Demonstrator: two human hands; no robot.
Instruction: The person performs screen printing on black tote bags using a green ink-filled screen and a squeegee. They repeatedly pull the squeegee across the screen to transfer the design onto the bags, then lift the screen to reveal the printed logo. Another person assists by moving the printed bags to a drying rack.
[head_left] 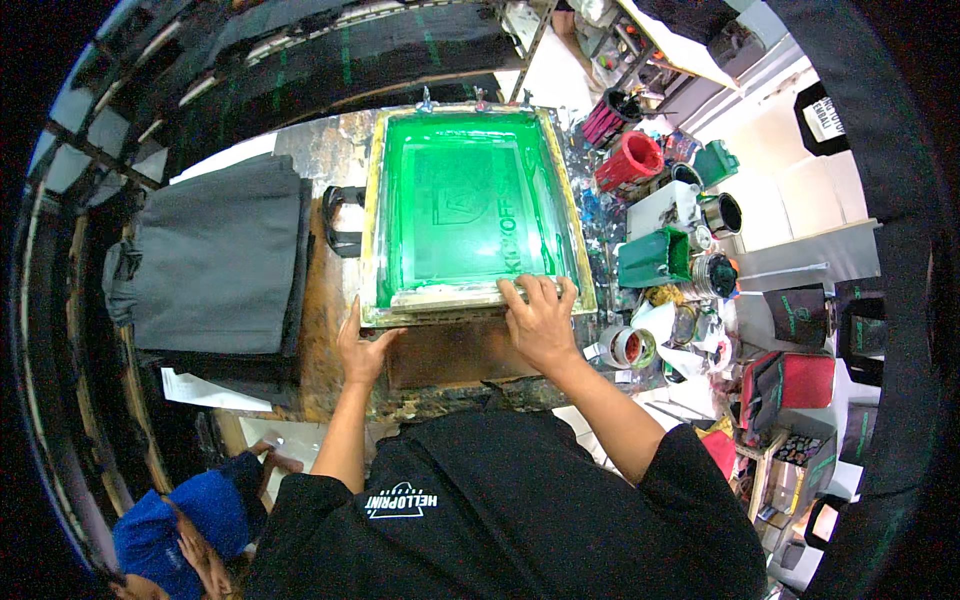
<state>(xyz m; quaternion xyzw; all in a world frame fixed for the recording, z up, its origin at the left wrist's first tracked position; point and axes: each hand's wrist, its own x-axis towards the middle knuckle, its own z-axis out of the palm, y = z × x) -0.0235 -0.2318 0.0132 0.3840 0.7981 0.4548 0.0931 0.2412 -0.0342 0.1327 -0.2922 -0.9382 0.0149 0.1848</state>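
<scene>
A screen printing frame [375, 200] with a green ink-covered mesh lies on the worktable in front of me. Along its near edge rests a long pale squeegee [445, 298]. My right hand [540, 318] curls its fingers over the squeegee's right end. At the frame's near left corner is my left hand [362, 352], thumb spread away from the fingers, its fingertips at the corner. Black straps [345, 222] stick out from under the frame's left side; what they belong to is hidden beneath it. Clamps [480, 100] sit at the frame's far edge.
Dark fabric bags [220, 255] are stacked on the table's left. To the right stand a red container [630, 162], a green container [655, 260], jars and tape rolls [630, 346]. Black racks line the far left. Another person in blue [185, 535] is low at the left.
</scene>
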